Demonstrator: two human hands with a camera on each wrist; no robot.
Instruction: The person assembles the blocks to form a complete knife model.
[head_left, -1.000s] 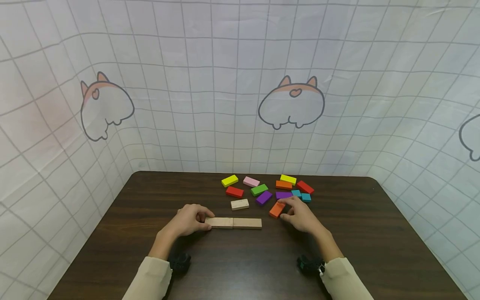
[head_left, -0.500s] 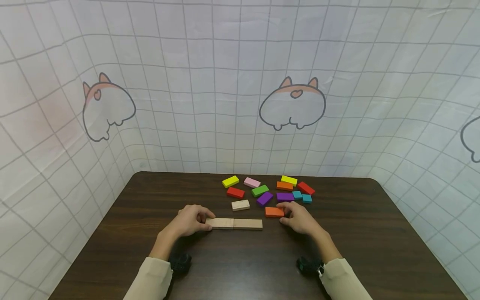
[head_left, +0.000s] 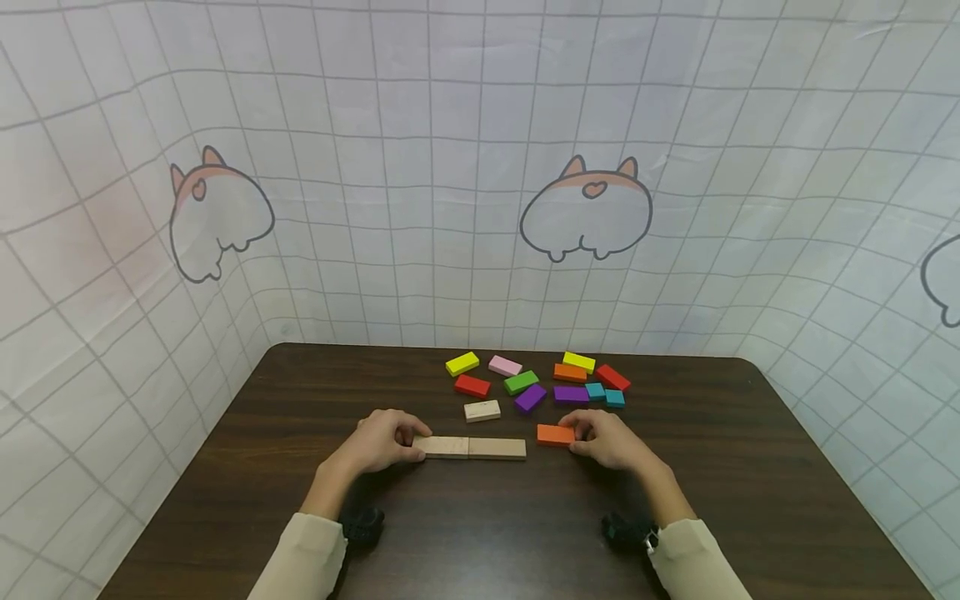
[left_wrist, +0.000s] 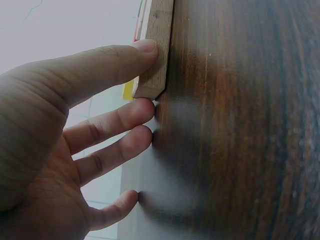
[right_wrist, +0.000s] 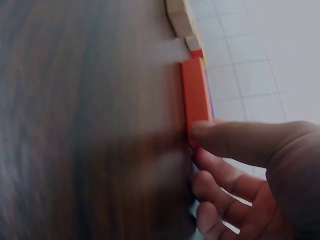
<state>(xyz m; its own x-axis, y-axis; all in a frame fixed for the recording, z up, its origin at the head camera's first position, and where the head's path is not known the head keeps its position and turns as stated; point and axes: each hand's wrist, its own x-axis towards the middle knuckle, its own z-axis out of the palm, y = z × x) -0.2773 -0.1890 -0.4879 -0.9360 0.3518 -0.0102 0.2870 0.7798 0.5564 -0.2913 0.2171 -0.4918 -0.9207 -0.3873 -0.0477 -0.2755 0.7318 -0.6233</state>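
Two plain wooden blocks lie end to end in a row: a left block point(head_left: 444, 447) and a right block point(head_left: 498, 449). My left hand point(head_left: 384, 442) pinches the left block at its outer end, thumb on the near side; in the left wrist view the thumb presses the wood point(left_wrist: 159, 55) and the other fingertips touch the table. An orange block point(head_left: 553, 435) lies lengthwise just right of the row, with a small gap between. My right hand point(head_left: 609, 440) pinches its right end. The right wrist view shows the thumb on the long side of the orange block point(right_wrist: 196, 92).
Behind the row lie a pale wooden block point(head_left: 482, 411), a purple block point(head_left: 530, 398), a green block point(head_left: 521, 382), a red block point(head_left: 472, 386) and two small blue blocks point(head_left: 614, 398). Several more coloured blocks lie around them. The dark table point(head_left: 480, 533) meets a gridded white curtain point(head_left: 420, 250).
My right hand has turned the orange block from slanted to lengthwise and brought it nearer, in line with the wooden row. My left hand stays on its block.
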